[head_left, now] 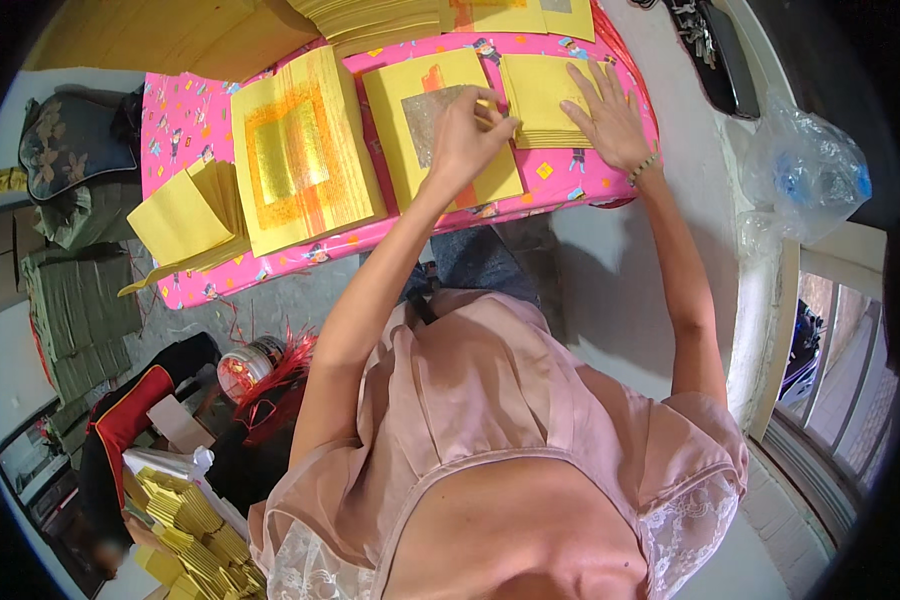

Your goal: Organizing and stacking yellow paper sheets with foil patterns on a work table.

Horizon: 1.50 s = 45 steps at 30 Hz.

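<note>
1. A dark cushion with a pale floral pattern [75, 140] lies at the far left.
2. Stacks of grey-green paper bundles [80, 320] sit below it.
3. A round tub wrapped in red string [248, 365] stands on the floor.
4. A heap of small folded yellow papers [195, 540] fills the lower left.
5. A crumpled clear plastic bag [805, 180] rests on the right ledge.
6. A long black case with keys [715, 50] lies at the top right.
</note>
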Motion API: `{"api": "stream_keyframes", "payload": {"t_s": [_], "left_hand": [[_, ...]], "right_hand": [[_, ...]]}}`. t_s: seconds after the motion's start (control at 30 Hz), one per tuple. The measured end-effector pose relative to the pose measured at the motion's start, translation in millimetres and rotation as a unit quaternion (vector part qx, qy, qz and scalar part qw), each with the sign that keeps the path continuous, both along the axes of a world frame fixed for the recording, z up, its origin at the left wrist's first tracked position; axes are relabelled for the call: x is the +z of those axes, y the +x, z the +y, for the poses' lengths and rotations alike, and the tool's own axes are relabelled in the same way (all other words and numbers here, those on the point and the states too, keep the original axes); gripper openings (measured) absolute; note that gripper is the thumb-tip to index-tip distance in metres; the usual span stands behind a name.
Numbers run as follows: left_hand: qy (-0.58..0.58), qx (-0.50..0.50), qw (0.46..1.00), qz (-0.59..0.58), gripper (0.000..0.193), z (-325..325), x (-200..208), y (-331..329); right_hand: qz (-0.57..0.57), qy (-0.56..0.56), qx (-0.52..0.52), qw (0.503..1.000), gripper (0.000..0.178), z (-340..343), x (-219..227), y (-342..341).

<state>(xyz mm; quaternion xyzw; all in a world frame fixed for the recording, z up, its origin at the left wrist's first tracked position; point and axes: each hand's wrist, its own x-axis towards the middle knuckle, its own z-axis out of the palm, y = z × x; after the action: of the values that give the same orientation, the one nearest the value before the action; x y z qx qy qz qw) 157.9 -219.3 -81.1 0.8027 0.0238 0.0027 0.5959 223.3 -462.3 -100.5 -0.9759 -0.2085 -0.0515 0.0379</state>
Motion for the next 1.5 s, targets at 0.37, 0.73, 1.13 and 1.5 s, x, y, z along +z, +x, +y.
{"api": "stream_keyframes", "payload": {"t_s": [0.37,0.73,1.13,1.5], "left_hand": [[0.312,-0.054,0.942,-0.114,0.042,46.1,7.2,-110.0],[0.352,-0.06,0.92,-0.163,0.018,50.2,-3.1,-111.6],[0.322,-0.034,0.932,-0.163,0.011,53.6,-6.8,-113.3],[0.321,-0.021,0.935,-0.151,0.01,52.5,-7.7,-112.4]], "right_hand": [[-0.132,0.113,0.109,0.979,0.047,27.1,88.8,-21.1],[0.089,0.091,0.288,0.949,0.035,83.2,40.8,-92.9],[0.105,0.173,0.319,0.926,0.017,79.0,36.4,-77.3],[0.133,0.171,0.292,0.932,0.02,79.2,36.7,-75.0]]}}
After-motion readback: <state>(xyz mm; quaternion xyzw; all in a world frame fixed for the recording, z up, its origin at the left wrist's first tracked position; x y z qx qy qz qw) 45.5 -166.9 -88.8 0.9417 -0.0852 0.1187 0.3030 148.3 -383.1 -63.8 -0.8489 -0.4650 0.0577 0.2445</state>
